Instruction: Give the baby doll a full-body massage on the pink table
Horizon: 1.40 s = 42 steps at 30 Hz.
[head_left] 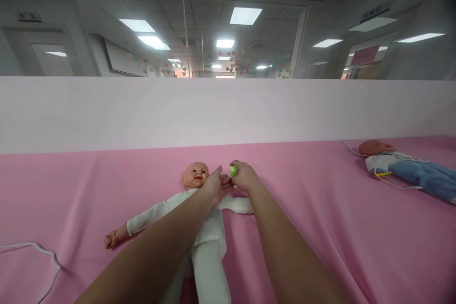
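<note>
A baby doll [208, 232] in white clothes lies on its back on the pink sheet, its bald head toward the white wall and its arms spread. Above the doll's shoulder, beside its face, my left hand [216, 187] is open, with the palm turned up and the fingers stretched to the right. My right hand [245, 177] is closed on a small green ball [233, 170], pinched between thumb and fingers just right of my left fingertips. Whether the ball is part of a larger thing is hidden. My forearms cover parts of the doll's body and arm.
A second doll [406, 164] in blue and white lies at the right, with a thin white cord about it. Another white cord [44, 249] curls at the lower left. A low white wall [228, 111] with glass above it borders the pink sheet [302, 185].
</note>
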Motion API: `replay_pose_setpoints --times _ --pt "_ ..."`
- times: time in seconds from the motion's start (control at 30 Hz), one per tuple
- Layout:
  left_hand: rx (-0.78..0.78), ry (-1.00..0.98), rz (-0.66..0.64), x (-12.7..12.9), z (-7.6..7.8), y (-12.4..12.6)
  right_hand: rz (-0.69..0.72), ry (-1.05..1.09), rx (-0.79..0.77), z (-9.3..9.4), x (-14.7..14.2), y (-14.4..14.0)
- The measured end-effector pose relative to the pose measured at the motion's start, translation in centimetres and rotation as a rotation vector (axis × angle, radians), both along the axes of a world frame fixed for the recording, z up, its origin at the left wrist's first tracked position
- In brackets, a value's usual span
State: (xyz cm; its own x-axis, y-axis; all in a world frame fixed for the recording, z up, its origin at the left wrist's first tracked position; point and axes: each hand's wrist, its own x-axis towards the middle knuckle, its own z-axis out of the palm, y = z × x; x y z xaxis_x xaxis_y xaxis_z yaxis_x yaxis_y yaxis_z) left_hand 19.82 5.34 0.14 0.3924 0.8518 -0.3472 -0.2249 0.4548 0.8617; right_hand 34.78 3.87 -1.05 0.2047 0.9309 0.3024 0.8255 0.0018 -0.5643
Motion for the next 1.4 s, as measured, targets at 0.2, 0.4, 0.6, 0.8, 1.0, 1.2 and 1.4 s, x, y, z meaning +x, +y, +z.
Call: replay_pose_setpoints --times 0.2,0.4,0.6,0.8,1.0,1.2,1.4 --pt "-0.044 -0.149 0.014 -0.3 -0.5 0.0 0.034 -0.048 0.000 2.0 -0.4 -0.9" --pt "-0.026 -0.234 -0.031 -0.4 -1.3 0.1 0.036 -0.126 -0.087 1.8 -0.8 -0.4" --pt "-0.052 -0.245 -0.052 -1.1 0.0 -0.2 0.009 -0.131 -0.098 1.5 -1.1 -0.1" --pt "-0.053 -0.209 -0.155 -4.6 3.2 -2.3 0.014 -0.051 0.001 2.6 -1.0 -0.9" --pt "-0.029 -0.320 -0.102 -10.6 5.1 -6.1 0.125 0.140 0.276 7.6 -6.3 -3.8" --pt "0.005 -0.523 -0.008 -16.5 3.5 -9.0 0.731 0.133 0.208 10.5 -16.8 -11.3" --pt "-0.018 -0.620 -0.002 -18.8 2.1 -9.5 0.722 -0.185 0.143 5.7 -18.7 -12.2"
